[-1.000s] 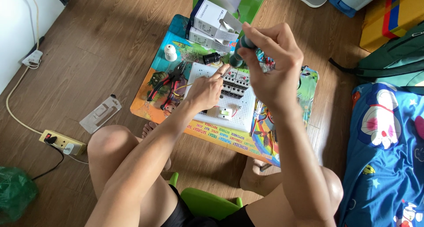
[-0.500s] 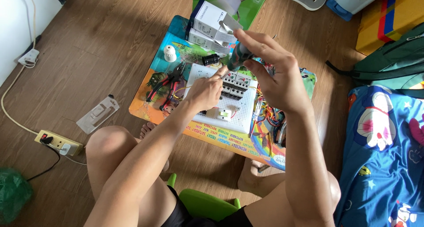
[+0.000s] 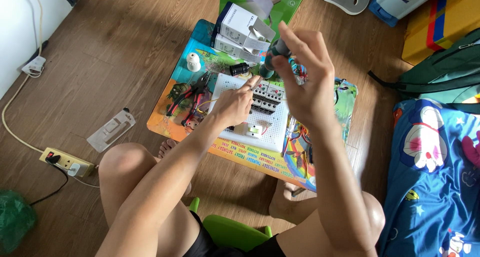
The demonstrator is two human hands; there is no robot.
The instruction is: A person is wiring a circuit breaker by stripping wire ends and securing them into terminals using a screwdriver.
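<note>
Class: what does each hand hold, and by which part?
Right hand grips a screwdriver by its handle. Left hand rests on the circuit breakers, holding nothing clearly.

A brown wood-plank floor (image 3: 115, 42) in even daylight carries a low, brightly printed table (image 3: 175, 124), a white wall (image 3: 20, 17) along its left edge, a yellow power strip (image 3: 65, 161) beside that wall, and a blue cartoon-print blanket (image 3: 435, 177) at the right edge.
</note>
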